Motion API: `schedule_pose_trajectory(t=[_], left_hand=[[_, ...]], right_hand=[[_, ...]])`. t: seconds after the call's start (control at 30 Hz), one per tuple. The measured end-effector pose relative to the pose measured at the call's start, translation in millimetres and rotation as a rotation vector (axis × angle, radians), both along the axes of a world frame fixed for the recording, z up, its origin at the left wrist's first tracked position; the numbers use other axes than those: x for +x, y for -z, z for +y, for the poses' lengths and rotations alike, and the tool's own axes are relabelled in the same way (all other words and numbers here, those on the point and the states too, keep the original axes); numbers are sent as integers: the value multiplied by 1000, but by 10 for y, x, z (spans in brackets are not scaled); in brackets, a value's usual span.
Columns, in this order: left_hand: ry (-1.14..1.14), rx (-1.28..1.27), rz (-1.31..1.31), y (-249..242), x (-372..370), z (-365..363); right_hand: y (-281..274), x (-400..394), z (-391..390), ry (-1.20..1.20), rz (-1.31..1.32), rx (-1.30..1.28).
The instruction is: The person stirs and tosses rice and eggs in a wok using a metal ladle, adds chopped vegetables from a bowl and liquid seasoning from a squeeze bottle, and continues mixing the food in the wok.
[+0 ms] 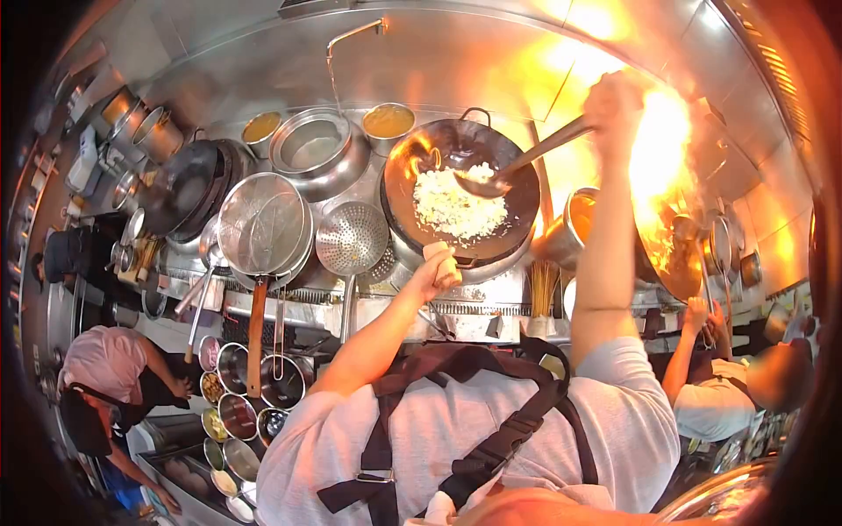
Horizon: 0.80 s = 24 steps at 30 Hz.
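Note:
A dark wok point(517, 215) stands on the stove in front of me, with white rice point(456, 206) spread over its bottom. My left hand point(436, 270) is closed round a pale folded cloth point(446, 266) at the wok's near rim; the handle under the cloth is hidden. Raised at the upper right, my right hand point(614, 105) grips the handle of a metal ladle point(482, 186). The ladle's bowl dips into the rice on its right side. Bright glare partly washes out this hand.
Large flames point(662, 158) rise at the right above another wok, near a co-worker point(715, 394). A second person point(105, 368) bends at the left. Strainers point(265, 223), a perforated skimmer point(353, 238) and a water pot point(309, 145) lie left of my wok.

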<state>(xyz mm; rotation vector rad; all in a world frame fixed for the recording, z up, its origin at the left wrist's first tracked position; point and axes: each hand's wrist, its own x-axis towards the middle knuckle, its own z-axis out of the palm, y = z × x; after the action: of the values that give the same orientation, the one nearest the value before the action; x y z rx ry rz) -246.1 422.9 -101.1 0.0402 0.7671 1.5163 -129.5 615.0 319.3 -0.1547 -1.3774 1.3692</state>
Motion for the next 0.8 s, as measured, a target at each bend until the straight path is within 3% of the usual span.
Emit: schedule_pose_trajectory(t=[0.03,0.1,0.13,0.2,0.3,0.4,0.43,0.53,0.67,0.73,0.8], left_hand=[[63,16,24,-18,-12,-105],[50,-65,96,-144,133,-458],[36,-94,139,-223,165,-582],[96,-94,121,-258,183,-924],[22,-77,64,-257,190,-1262],[-2,-116,94,-277,151,-1448],[-7,-150,113,-306,132,-1509],[11,-155,167,-384,70,-1636],[-70,-47,122,-281,5,-1738],[-81,-47,160,-168,6,-1748],[-69,-55,185,-167,29,-1794]], right_hand=[[593,-276,242,51,-70,-36],[1255,-541,286,-149,14,-154],[1235,-610,261,-92,21,-28],[964,-659,138,-100,24,-32],[516,-523,-206,-273,84,29],[1098,-759,-198,-256,101,75],[1320,-795,-141,-401,-48,23],[1186,-944,24,-59,-334,303],[730,-822,85,-107,-120,231],[782,-763,63,-254,92,183],[1230,-956,89,-212,44,146]])
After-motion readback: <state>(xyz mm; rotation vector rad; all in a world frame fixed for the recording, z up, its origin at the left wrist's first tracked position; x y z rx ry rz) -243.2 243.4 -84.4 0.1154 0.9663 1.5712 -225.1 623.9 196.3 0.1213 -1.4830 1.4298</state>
